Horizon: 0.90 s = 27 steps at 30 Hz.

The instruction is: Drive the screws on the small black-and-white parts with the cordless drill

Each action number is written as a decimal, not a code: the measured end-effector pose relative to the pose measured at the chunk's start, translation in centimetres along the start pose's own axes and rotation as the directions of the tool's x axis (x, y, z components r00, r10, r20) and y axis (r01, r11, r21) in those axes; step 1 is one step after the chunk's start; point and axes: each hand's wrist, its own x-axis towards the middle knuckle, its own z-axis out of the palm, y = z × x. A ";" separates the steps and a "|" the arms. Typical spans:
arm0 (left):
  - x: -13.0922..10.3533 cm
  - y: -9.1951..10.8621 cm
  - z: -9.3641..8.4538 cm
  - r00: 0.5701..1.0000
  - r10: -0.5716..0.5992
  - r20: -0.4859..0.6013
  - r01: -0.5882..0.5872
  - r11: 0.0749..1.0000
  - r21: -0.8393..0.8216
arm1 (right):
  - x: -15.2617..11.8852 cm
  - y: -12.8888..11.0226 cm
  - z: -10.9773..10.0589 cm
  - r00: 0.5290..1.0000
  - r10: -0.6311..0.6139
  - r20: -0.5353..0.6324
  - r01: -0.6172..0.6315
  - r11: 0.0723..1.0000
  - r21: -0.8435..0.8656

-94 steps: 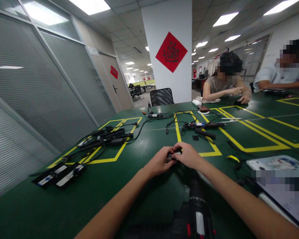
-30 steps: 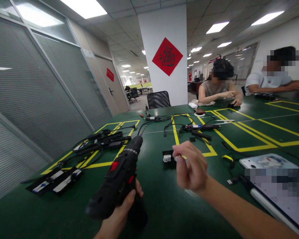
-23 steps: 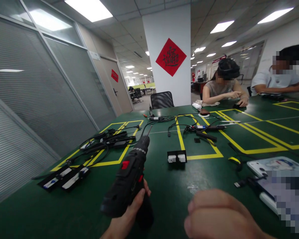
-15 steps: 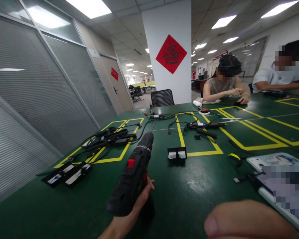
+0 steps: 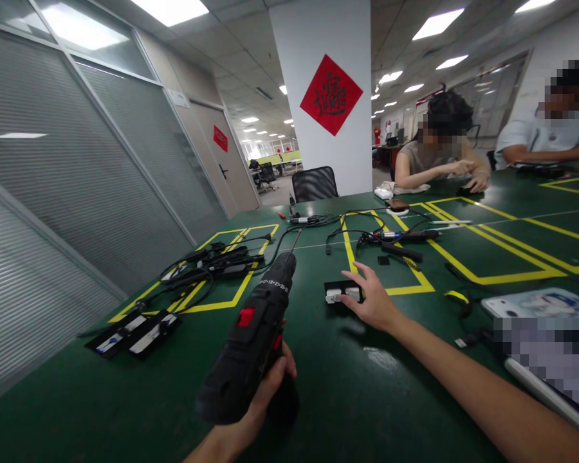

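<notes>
A black cordless drill with red buttons and a long thin bit is gripped by my left hand, fingers wrapped round its handle. The bit points forward and up, away from me. My right hand reaches over the table with thumb and fingers apart around a small black plate carrying white blocks. Its thumb overlaps the right-hand block; whether it touches cannot be made out. Two black strips with white parts lie to the left of the drill.
Tangled black cables and adapters lie within yellow tape at left. A pen-like tool with a cord lies beyond my right hand. A phone-like device in a pale case sits at right. Two people sit across the green table.
My right hand has come in from the lower right and stretched forward to the small plate with white blocks. The drill stays in my left hand, shifted slightly left in the view.
</notes>
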 end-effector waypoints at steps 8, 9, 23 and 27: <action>-0.3 1.4 -1.1 0.987 -0.030 0.155 0.035 0.999 -0.035 | 0.5 1.2 0.4 0.989 0.065 0.131 -0.079 0.991 0.104; -0.4 1.7 -1.2 0.982 -0.051 0.181 0.056 0.998 -0.024 | 0.5 1.4 0.5 0.989 0.082 0.121 -0.096 0.989 0.113; -0.7 1.9 0.1 0.940 -0.324 0.102 0.314 0.944 0.103 | 1.0 2.3 0.9 0.977 0.195 0.084 -0.206 0.966 0.153; -0.6 0.7 0.5 0.945 -0.316 0.085 0.304 0.944 0.130 | 1.0 2.4 0.8 0.974 0.201 0.101 -0.215 0.965 0.153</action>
